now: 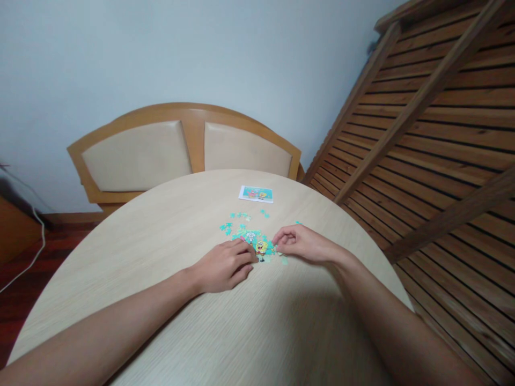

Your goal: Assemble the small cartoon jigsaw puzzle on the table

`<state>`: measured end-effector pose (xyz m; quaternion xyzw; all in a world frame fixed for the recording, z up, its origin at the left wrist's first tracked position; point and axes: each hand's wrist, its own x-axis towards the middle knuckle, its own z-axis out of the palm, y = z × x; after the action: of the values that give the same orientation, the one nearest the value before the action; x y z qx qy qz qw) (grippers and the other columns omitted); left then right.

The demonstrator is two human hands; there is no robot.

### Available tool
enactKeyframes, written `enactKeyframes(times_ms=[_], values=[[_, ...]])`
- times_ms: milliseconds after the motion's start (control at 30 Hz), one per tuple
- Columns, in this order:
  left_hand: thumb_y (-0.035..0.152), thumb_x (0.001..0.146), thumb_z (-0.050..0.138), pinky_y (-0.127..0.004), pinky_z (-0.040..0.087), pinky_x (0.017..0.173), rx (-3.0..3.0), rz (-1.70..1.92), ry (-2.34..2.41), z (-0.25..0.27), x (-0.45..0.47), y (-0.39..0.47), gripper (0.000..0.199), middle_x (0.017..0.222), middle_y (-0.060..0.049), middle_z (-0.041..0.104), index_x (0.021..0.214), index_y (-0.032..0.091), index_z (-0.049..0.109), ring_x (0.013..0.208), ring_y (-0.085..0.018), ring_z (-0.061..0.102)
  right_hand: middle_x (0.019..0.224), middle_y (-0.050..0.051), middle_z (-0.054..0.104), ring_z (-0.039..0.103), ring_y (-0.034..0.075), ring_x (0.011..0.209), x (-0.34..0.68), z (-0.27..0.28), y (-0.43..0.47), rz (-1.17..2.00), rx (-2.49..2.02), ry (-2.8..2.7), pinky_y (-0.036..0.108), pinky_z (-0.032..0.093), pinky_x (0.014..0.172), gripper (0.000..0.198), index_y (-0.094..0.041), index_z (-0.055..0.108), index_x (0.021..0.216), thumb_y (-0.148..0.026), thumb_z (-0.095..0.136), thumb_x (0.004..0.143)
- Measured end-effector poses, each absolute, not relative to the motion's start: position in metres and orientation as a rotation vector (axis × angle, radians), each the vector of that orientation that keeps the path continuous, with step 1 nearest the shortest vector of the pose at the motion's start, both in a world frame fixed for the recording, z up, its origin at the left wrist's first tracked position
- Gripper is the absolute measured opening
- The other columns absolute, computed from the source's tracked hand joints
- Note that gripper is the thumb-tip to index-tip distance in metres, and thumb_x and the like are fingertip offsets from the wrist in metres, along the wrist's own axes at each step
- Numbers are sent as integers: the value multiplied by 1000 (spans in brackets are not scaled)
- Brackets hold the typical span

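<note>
A partly joined jigsaw puzzle (262, 247) with a yellow cartoon figure on a teal ground lies on the round table (177, 327). My left hand (226, 264) rests on its left side with the fingers stretched out, covering part of it. At the right edge of the puzzle, my right hand (300, 244) has thumb and forefinger pinched on a small puzzle piece (274, 250), mostly hidden by the fingertips. Loose teal pieces (228, 227) are scattered just beyond my left hand, and a pale piece (284, 261) lies below my right fingers.
A printed picture sheet (256, 194) of the cartoon lies farther back on the table. Behind the table stands a wooden headboard (193, 115) with cream panels. A slatted wooden frame (434, 123) leans at the right. A white cable (42, 236) hangs at the left.
</note>
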<state>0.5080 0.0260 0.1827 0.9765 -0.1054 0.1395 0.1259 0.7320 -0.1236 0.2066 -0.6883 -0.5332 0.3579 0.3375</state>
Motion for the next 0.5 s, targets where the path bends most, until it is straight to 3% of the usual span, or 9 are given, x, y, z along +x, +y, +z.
enactKeyframes(times_ms=[200, 500], values=[[24, 98, 44, -38, 49, 96, 2839, 403, -312, 182, 508, 27, 22, 111, -8, 64, 111, 19, 62, 104, -22, 58, 79, 6, 74, 64, 17, 71, 733, 205, -124, 972, -1815, -1394, 26, 46, 64, 29, -13, 72, 89, -39, 73, 75], [24, 98, 45, -37, 48, 95, 2841, 388, -301, 182, 508, 26, 22, 111, -8, 63, 112, 19, 62, 104, -22, 58, 69, 2, 67, 58, 14, 64, 725, 207, -123, 964, -1823, -1497, 23, 40, 58, 30, -12, 73, 84, -41, 72, 76]])
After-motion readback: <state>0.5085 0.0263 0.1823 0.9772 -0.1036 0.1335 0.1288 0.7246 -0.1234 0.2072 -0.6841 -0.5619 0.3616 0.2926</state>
